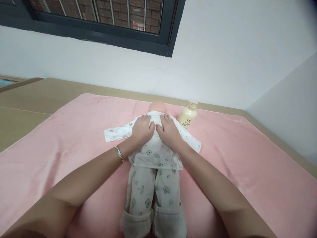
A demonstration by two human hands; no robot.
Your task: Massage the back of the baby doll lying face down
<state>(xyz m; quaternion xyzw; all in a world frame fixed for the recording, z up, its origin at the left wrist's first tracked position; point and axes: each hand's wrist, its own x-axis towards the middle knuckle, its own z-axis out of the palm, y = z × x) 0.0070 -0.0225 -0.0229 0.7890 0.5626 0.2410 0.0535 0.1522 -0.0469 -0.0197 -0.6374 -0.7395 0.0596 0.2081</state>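
Observation:
A baby doll (158, 107) lies on a pink blanket, its head at the far end and its legs toward me. It wears a white printed top (156, 155) and matching trousers (142, 191) with thick rolled cuffs. My left hand (143, 129) rests flat on the left of the upper chest, fingers stretched out. On the right side my right hand (168, 130) lies the same way, the two thumbs close together. Both sleeves spread outward past my hands. A silver bracelet (119, 153) circles my left wrist. The doll's own hands do not show.
The pink blanket (81, 132) covers a tan surface (29, 99). A pale yellow pump bottle (188, 115) stands right of the doll's head. Behind runs a white wall (210, 59) with a dark-framed, barred window (170, 29).

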